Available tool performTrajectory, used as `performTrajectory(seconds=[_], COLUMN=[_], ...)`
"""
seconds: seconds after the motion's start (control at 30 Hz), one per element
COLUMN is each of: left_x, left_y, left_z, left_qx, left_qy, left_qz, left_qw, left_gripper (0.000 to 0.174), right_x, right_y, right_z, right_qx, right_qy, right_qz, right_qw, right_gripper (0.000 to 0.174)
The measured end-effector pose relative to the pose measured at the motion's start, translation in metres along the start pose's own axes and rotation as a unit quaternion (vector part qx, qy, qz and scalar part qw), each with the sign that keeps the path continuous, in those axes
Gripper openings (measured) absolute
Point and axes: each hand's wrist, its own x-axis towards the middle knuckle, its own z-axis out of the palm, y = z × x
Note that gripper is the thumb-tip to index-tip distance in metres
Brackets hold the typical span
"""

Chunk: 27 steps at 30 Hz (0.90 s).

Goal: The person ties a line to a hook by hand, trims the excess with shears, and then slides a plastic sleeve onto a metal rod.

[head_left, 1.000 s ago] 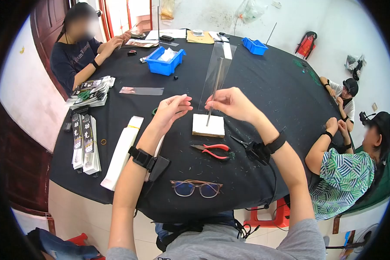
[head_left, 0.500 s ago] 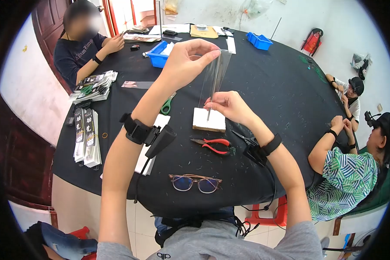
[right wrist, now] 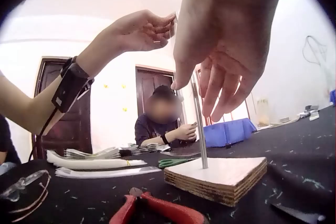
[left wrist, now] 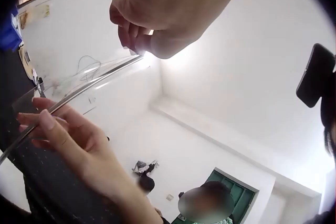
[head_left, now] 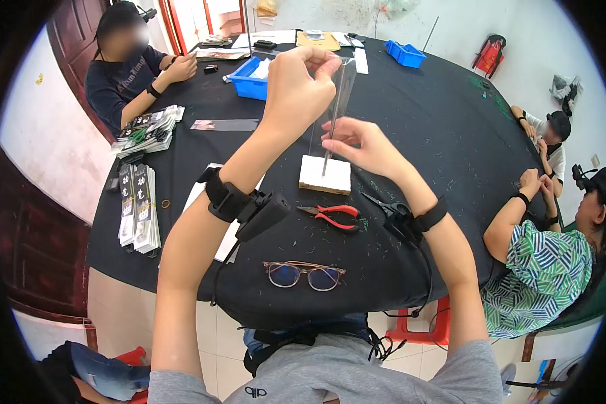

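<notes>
A thin metal rod (right wrist: 202,140) stands upright in a white-topped wooden block (head_left: 311,176) on the black-covered table. Around the rod hangs a long clear plastic bag (head_left: 345,87). Up at the rod's top end, my left hand (head_left: 297,87) pinches the bag's upper edge between thumb and fingertips. My right hand (head_left: 367,146) is lower, just above the block, its thumb and loosely bent fingers on either side of the rod with a gap between them. In front of the block lie red-handled pliers (head_left: 320,214) and black scissors (head_left: 382,204).
Eyeglasses (head_left: 286,264) lie near the front edge. At left are bundled printed packets (head_left: 141,215), a pile of packets (head_left: 156,135) and white sleeves (head_left: 229,244) partly under my left forearm. Blue bins (head_left: 249,87) stand farther back. Other people sit around the table.
My left hand has risen from beside the rod to its top and taken hold of the clear bag. The right hand's fingers have loosened around the rod.
</notes>
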Motion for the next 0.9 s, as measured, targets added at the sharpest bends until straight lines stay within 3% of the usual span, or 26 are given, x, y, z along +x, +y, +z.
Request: performTrajectory(seconds=[0.1,0.17,0.23,0.33,0.43,0.47,0.5,0.57,0.63,0.7,0.77,0.83,0.9], left_x=[0.013,0.024,0.034,0.055,0.06,0.061,0.06,0.052,0.024,0.018,-0.012,-0.029,-0.05], left_y=[0.001,0.004,0.01,0.009,0.007,0.002,0.006,0.001,0.033,-0.002,0.018,0.029,0.017], left_z=[0.0,-0.004,-0.015,-0.03,-0.061,-0.072,-0.085,-0.107,-0.133,-0.171,-0.18,-0.188,-0.2], left_qx=[0.004,-0.06,-0.061,-0.2,-0.303,-0.348,-0.305,-0.336,-0.258,-0.174,-0.141,-0.121,-0.065], left_qy=[0.03,0.051,0.019,0.038,0.064,0.06,0.098,0.169,0.232,0.22,0.279,0.321,0.315], left_qz=[0.012,0.005,0.004,0.007,-0.048,-0.026,-0.091,-0.018,-0.065,0.124,0.067,0.043,0.099], left_qw=[0.999,0.997,0.998,0.979,0.95,0.935,0.943,0.926,0.936,0.952,0.947,0.938,0.942], left_gripper=[0.018,0.018,0.026,0.021,0.02,0.022,0.025,0.028,0.035,0.034,0.039,0.04,0.04], right_x=[0.007,0.016,0.026,0.048,0.076,0.085,0.094,0.113,0.131,0.157,0.173,0.19,0.218], right_y=[-0.009,-0.025,-0.049,-0.084,-0.105,-0.114,-0.127,-0.147,-0.161,-0.161,-0.151,-0.125,-0.068], right_z=[-0.012,-0.025,-0.036,-0.044,-0.044,-0.042,-0.037,-0.023,-0.004,0.022,0.069,0.101,0.15], right_qx=[0.042,0.07,0.098,0.099,-0.024,-0.023,-0.035,-0.048,-0.173,-0.262,-0.488,-0.506,-0.548], right_qy=[0.051,0.076,0.098,0.108,0.146,0.142,0.172,0.201,0.283,0.32,0.349,0.252,0.22], right_qz=[-0.025,-0.037,-0.062,-0.093,-0.168,-0.168,-0.158,-0.149,-0.263,-0.307,-0.164,-0.185,-0.192], right_qw=[0.998,0.994,0.988,0.985,0.975,0.975,0.972,0.967,0.906,0.857,0.783,0.804,0.784], right_gripper=[0.036,0.035,0.032,0.028,0.027,0.027,0.023,0.022,0.017,0.016,0.008,0.006,0.01])
